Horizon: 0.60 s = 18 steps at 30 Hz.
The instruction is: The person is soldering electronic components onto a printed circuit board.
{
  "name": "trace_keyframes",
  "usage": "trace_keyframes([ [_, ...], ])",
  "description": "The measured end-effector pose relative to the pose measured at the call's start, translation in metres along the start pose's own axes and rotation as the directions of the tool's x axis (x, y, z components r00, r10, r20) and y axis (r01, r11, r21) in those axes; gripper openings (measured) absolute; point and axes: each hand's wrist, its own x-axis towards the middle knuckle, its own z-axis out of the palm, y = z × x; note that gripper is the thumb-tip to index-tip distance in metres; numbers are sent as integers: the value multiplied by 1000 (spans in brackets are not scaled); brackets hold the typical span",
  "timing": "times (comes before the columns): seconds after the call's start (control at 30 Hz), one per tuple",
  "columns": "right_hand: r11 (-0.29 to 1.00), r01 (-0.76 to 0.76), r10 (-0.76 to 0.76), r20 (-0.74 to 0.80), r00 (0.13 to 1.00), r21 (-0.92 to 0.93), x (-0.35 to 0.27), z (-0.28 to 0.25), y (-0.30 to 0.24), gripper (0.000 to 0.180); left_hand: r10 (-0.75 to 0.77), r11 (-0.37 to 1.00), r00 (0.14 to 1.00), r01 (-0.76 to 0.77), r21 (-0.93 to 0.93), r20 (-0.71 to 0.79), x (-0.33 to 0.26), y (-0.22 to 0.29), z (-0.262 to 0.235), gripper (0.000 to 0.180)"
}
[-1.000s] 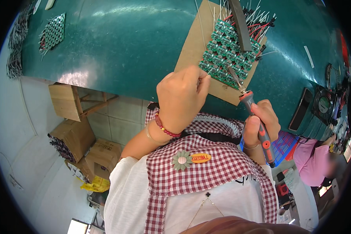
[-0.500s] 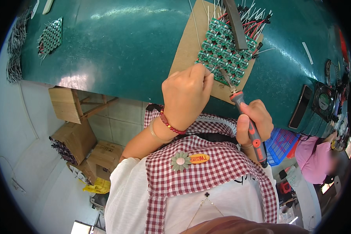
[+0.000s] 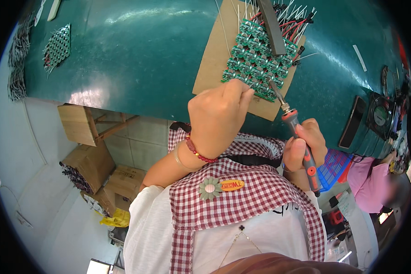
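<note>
From here, the green boards (image 3: 255, 59) on the brown sheet (image 3: 209, 71) look light, stiff and easy to break, best held by their edges, while the right hand (image 3: 306, 145) grips a soldering iron (image 3: 289, 117) and the left hand (image 3: 219, 112) pinches narrow, on what I can't tell.

I have a cardboard sheet (image 3: 211, 68) by the near edge of my green table (image 3: 137, 59), with a panel of circuit boards (image 3: 251, 55) on it. A second panel (image 3: 58, 46) lies by the left edge; toward the right end, a white strip (image 3: 360, 58) and a phone (image 3: 352, 122).
</note>
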Motion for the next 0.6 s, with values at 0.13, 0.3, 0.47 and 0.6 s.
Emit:
trace_keyframes([
  [0.13,999,-45,45,-10,999,14,-1,-4,0,19,67,996,997,-69,51,36,1,2,10,15],
  [0.3,998,-68,68,12,998,9,1,-2,0,18,22,993,997,-30,118,68,2,2,14,18],
  [0.47,999,-16,21,146,989,-37,14,-6,-2,19,37,983,995,-54,176,97,6,8,14,19],
  [0.6,999,-29,34,121,992,-43,12,-7,-4,18,73,975,991,-93,201,108,7,9,11,19],
])
